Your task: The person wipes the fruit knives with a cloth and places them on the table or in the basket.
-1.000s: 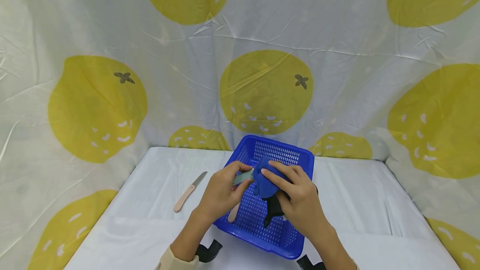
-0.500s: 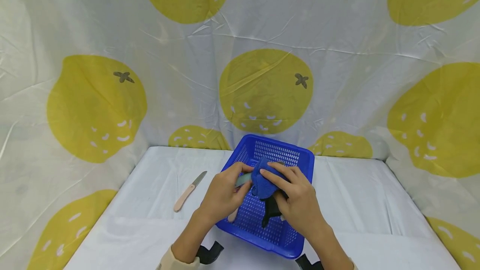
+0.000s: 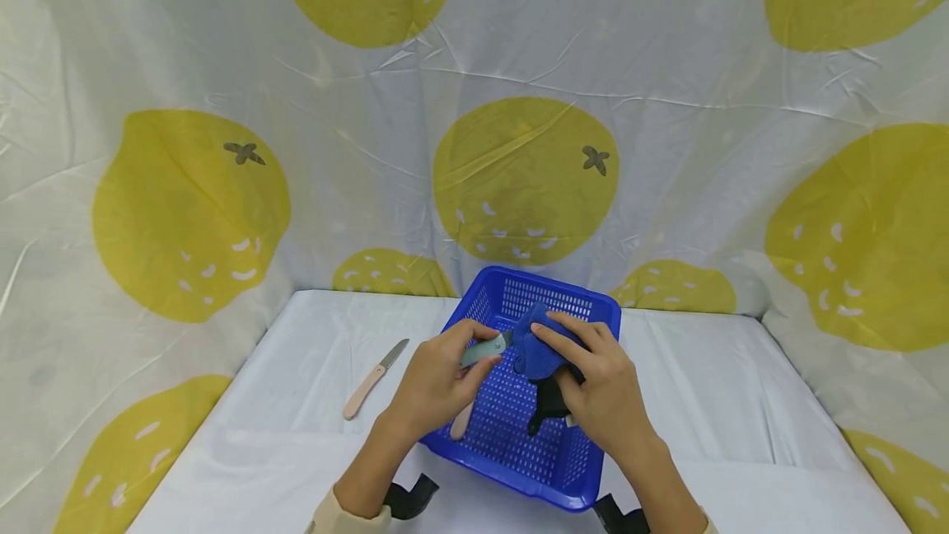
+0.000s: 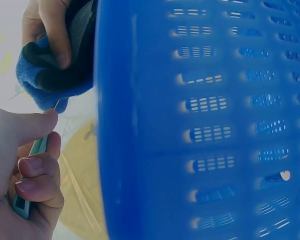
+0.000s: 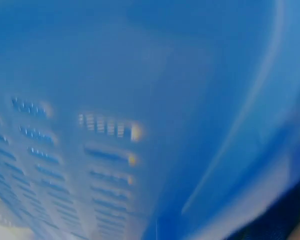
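Over the basket, my left hand grips a knife by its pale green handle. In the left wrist view, my fingers curl round that knife handle. My right hand pinches a folded blue cloth round the blade, most of which is hidden; a short dark stretch shows beside the handle. A black part of the cloth hangs below the fingers. The basket's blue wall fills most of the right wrist view, where the right hand's grip is hidden.
The blue perforated basket stands on the white-covered table. Inside it, at the left, lies a pale pink handle. Left of the basket, another knife with a pinkish handle lies on the table. A lemon-print curtain hangs behind.
The right hand and cloth slid slightly left toward the handle, then back right along the blade, baring its base. The left hand stays nearly in place with the knife.
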{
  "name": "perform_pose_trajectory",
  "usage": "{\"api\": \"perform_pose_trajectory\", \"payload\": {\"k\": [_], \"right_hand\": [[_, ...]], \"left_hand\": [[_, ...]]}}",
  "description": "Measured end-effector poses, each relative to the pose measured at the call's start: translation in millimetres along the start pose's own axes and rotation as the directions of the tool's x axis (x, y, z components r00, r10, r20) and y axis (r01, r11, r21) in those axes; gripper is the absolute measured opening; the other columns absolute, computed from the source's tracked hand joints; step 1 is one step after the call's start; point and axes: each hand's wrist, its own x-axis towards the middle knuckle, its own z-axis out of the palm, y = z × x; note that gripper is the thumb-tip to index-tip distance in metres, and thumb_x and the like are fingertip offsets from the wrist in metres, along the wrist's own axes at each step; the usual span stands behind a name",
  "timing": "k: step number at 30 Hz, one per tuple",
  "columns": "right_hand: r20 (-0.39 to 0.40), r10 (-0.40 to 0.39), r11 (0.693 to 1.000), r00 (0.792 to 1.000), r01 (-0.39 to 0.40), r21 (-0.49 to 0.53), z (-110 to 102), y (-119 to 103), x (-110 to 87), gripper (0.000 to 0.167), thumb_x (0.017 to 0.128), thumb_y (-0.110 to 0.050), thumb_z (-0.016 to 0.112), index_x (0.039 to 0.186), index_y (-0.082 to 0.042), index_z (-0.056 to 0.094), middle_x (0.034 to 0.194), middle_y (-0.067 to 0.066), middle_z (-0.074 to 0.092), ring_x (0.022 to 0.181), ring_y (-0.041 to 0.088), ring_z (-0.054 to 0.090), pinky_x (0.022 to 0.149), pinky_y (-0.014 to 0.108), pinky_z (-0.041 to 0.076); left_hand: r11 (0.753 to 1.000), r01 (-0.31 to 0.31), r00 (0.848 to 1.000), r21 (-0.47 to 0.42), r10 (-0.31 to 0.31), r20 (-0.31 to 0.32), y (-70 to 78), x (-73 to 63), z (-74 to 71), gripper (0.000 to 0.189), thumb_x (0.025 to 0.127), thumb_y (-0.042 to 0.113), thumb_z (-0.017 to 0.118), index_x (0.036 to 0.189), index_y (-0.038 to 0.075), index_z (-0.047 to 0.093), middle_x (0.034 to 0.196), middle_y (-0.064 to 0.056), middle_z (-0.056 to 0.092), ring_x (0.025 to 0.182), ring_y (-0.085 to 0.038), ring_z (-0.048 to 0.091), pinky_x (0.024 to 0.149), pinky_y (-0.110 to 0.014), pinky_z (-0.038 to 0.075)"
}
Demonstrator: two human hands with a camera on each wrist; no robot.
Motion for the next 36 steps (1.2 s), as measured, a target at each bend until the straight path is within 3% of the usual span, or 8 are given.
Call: {"api": "perform_pose_trajectory", "payload": {"k": [9,20,23,27,31,36], "right_hand": [[-0.036,0.057,0.998,0.998,-0.057,-0.021,-8,16,0.6,0.058,0.08,0.008,0.072,0.13,-0.022,0.073,0.138,0.006,0.065,0.115,0.028,0.062,0.09,0.051,0.059],[-0.088,0.126,0.989,0.988,-0.132,-0.067,-24,29,0.3,0.054,0.083,0.006,0.076,0.13,-0.021,0.073,0.137,0.008,0.065,0.121,0.03,0.059,0.094,0.054,0.056],[-0.094,0.119,0.991,0.988,-0.125,-0.057,-25,28,0.1,0.056,0.083,0.006,0.076,0.13,-0.022,0.073,0.138,0.008,0.065,0.12,0.029,0.059,0.104,0.031,0.054],[-0.086,0.095,0.995,0.992,-0.098,-0.025,-23,22,0.7,0.059,0.082,0.008,0.074,0.132,-0.024,0.072,0.14,0.006,0.064,0.12,0.028,0.059,0.109,0.006,0.034],[-0.061,0.066,0.998,0.996,-0.065,0.014,-19,12,0.9,0.06,0.082,0.008,0.072,0.133,-0.023,0.072,0.141,0.006,0.063,0.121,0.028,0.059,0.109,0.009,0.036],[-0.011,0.011,0.999,1.0,-0.011,0.042,-10,-2,0.7,0.057,0.083,0.004,0.074,0.133,-0.023,0.071,0.141,0.005,0.064,0.117,0.024,0.06,0.099,0.025,0.053]], "left_hand": [[1.0,0.012,1.0,0.001,-0.012,-0.001,-1.0,-0.7,-1.6,0.022,0.097,0.017,0.073,0.117,0.012,0.065,0.109,-0.001,0.075,0.084,-0.006,0.069,0.073,-0.019,0.059],[0.995,0.095,0.995,-0.005,-0.095,0.006,-3.6,-1.1,-4.1,0.024,0.097,0.016,0.073,0.12,0.012,0.065,0.11,-0.001,0.074,0.087,-0.008,0.068,0.076,-0.02,0.059],[0.995,0.1,0.995,-0.003,-0.1,0.008,-4.4,-1.1,-4.1,0.024,0.098,0.017,0.072,0.12,0.012,0.065,0.109,-0.001,0.074,0.086,-0.009,0.068,0.075,-0.019,0.059],[0.996,0.083,0.997,0.011,-0.083,0.002,-4.6,-0.8,-2.1,0.025,0.097,0.016,0.073,0.12,0.012,0.064,0.109,-0.001,0.074,0.086,-0.007,0.068,0.075,-0.019,0.059],[0.999,0.045,0.999,0.019,-0.045,-0.015,-4.3,-0.5,1.7,0.026,0.095,0.014,0.075,0.119,0.011,0.064,0.107,-0.001,0.075,0.085,-0.006,0.068,0.074,-0.019,0.059],[1.0,0.028,1.0,0.013,-0.028,-0.014,-4.3,-0.2,7.6,0.025,0.095,0.015,0.076,0.117,0.012,0.065,0.106,0.0,0.075,0.084,-0.006,0.07,0.073,-0.02,0.059]]}}
